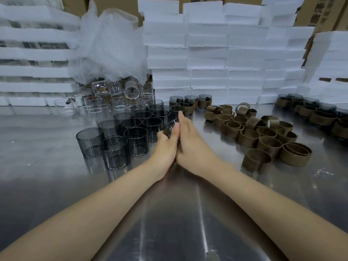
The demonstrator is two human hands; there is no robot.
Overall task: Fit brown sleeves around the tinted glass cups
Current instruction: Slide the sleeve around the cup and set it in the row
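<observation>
Several bare tinted glass cups stand in a cluster left of centre on the steel table. My left hand and my right hand meet just right of that cluster, both wrapped around one tinted cup that is mostly hidden between my palms. Whether a sleeve sits on it cannot be seen. Loose brown sleeves lie curled in a pile to the right. Cups wearing sleeves stand at the back centre and in rows at the far right.
Clear glass cups and crumpled white wrapping sit at the back left. White foam trays are stacked along the back, with cardboard boxes behind. The steel table stretches toward me under my forearms.
</observation>
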